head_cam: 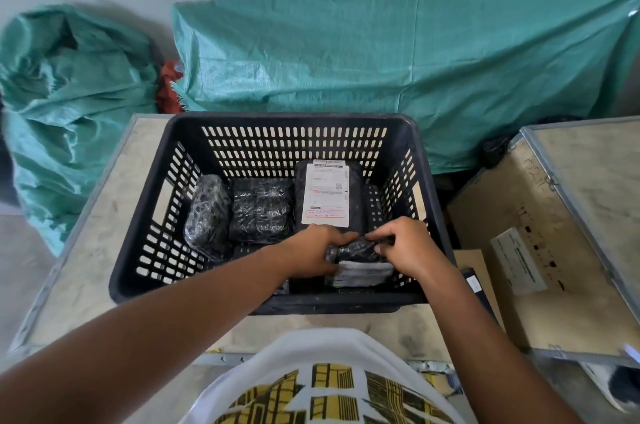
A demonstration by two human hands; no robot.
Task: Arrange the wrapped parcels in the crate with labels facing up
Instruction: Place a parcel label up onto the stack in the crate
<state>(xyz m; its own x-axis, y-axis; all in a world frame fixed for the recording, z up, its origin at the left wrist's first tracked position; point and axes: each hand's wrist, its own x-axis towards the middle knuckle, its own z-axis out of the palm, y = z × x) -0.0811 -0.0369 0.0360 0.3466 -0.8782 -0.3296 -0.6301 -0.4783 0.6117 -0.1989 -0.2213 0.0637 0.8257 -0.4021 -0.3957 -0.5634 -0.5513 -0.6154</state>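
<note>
The left hand (313, 252) and the right hand (407, 247) are both reached into the black crate (277, 125), and a small black-wrapped parcel (353, 250) is gripped between them: the left hand's fingers are curled around its left end, while its right end is pinched by the right hand's thumb and fingers. This parcel is held at the near right part of the crate, just above a flat parcel with pale, light-coloured wrapping (360, 273) that is lying on the crate floor against the near wall.

Three more parcels are seen deeper in the crate. A bubble-wrapped black parcel (207, 215) is set at the left, tilted slightly, with no label showing. Just beside it, in the middle, a squarish black parcel (261, 212) is laid flat, also with no label visible. To the right of that, a larger black parcel (330, 195) is leaned toward the far wall, and a white shipping label (327, 195) is shown on its upper face.

The crate is placed on a pale, metal-edged table (97, 233). A wooden box (554, 233) with a paper label stuck on is stood to the right. Green woven sacks (398, 52) are piled against the wall behind.
</note>
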